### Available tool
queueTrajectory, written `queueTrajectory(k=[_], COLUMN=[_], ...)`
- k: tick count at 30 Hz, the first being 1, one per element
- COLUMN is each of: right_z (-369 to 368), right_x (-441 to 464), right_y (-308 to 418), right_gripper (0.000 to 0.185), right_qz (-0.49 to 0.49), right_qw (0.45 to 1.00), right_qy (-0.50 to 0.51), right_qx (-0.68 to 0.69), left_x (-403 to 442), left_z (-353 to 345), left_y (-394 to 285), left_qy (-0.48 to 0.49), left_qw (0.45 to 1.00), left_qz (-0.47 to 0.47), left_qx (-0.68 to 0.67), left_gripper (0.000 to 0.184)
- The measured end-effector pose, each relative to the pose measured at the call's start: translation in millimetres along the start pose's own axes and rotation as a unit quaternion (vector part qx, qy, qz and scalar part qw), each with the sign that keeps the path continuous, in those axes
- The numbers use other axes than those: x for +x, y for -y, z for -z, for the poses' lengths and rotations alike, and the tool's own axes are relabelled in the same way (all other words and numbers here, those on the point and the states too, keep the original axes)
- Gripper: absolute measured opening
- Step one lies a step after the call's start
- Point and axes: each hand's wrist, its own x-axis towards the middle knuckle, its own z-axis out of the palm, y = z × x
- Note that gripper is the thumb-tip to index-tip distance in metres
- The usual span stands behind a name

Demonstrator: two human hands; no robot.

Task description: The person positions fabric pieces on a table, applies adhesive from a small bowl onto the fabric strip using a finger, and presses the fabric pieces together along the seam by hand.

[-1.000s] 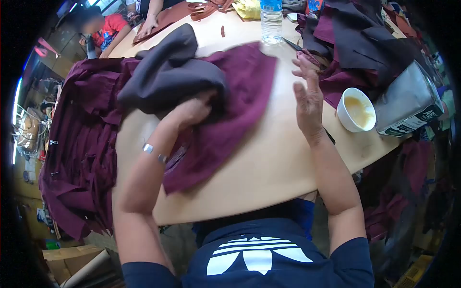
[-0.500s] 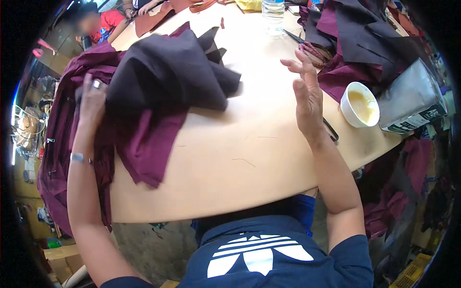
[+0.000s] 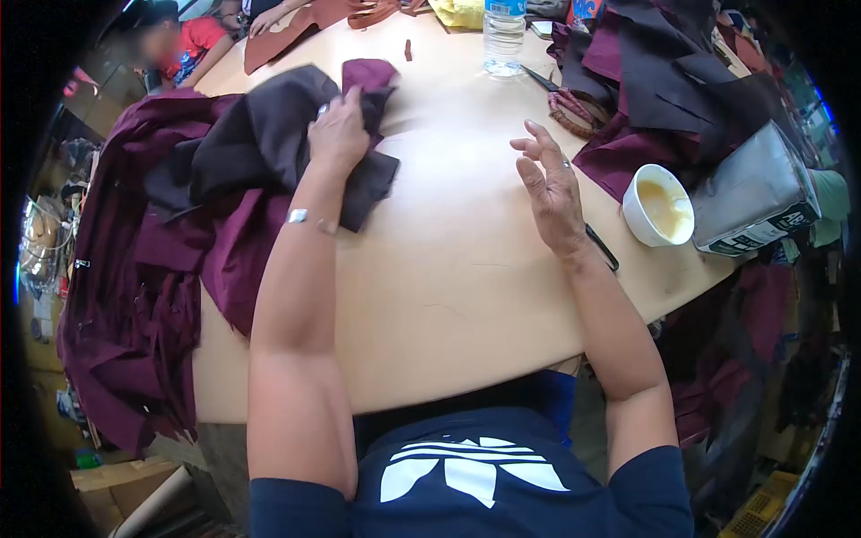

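My left hand (image 3: pixel 341 134) reaches over the pile at the left of the table, its fingers closed on the edge of a dark cloth piece (image 3: pixel 251 134). The fingertips are partly hidden by blur and folds. Maroon cloth (image 3: pixel 242 255) lies under and around the dark piece. A maroon corner (image 3: pixel 368 76) sticks up just beyond my fingers. My right hand (image 3: pixel 552 197) hovers over the table's right half, fingers apart, holding nothing. Beside its wrist lies a black-handled tool (image 3: pixel 602 248), partly hidden by the forearm.
At right stand a white bowl of yellowish paste (image 3: pixel 635 215) and a metal can (image 3: pixel 758 193). Behind are scissors with wrapped handles (image 3: pixel 574 112), a water bottle (image 3: pixel 503 40) and heaped dark and maroon cloth (image 3: pixel 664 72). A person in a red shirt (image 3: pixel 199 38) sits across the table (image 3: pixel 430 341).
My left hand has moved right and away from me, from the pile's left side onto the dark cloth. That cloth, raised and spread before, now lies lower and bunched. My right hand stays open.
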Motion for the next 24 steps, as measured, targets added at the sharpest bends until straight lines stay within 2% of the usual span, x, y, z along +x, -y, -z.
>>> queueTrajectory(k=[1, 3, 5, 8, 10, 12, 16, 19, 22, 24], right_z=[-1, -1, -1, 0, -1, -3, -8, -18, -29, -28], right_x=[0, 2, 3, 2, 0, -4, -8, -10, -8, -7], right_y=[0, -2, 2, 15, 19, 19, 16, 18, 28, 26], right_gripper=[0.056, 0.057, 0.059, 0.066, 0.068, 0.073, 0.074, 0.075, 0.075, 0.075], right_qz=[-0.003, 0.016, 0.016, 0.001, 0.025, 0.035, -0.026, -0.125, -0.089, 0.038], right_qw=[1.000, 1.000, 0.999, 0.995, 0.993, 0.988, 0.990, 0.974, 0.981, 0.995], right_qy=[-0.001, -0.007, -0.010, 0.022, 0.073, 0.124, 0.133, 0.118, 0.133, 0.085], right_qx=[0.004, 0.014, 0.047, 0.099, 0.095, 0.082, 0.045, 0.145, 0.110, -0.028], left_x=[1, -38, -72, -125, -148, -156, -159, -160, -162, -164], left_z=[-19, 4, 40, 72, 80, 71, 61, 61, 63, 64], left_y=[18, 15, 15, 15, 16, 16, 16, 18, 20, 24], left_qy=[0.039, 0.018, 0.113, 0.150, 0.144, 0.107, 0.078, 0.075, 0.069, 0.046], left_qw=[0.999, 0.981, 0.947, 0.942, 0.949, 0.948, 0.941, 0.940, 0.934, 0.921], left_qz=[-0.002, -0.152, -0.196, -0.182, -0.182, -0.179, -0.147, -0.151, -0.147, -0.123], left_qx=[-0.033, -0.118, -0.229, -0.240, -0.211, -0.239, -0.295, -0.296, -0.317, -0.368], left_gripper=[0.029, 0.032, 0.020, 0.022, 0.025, 0.028, 0.031, 0.030, 0.029, 0.028])
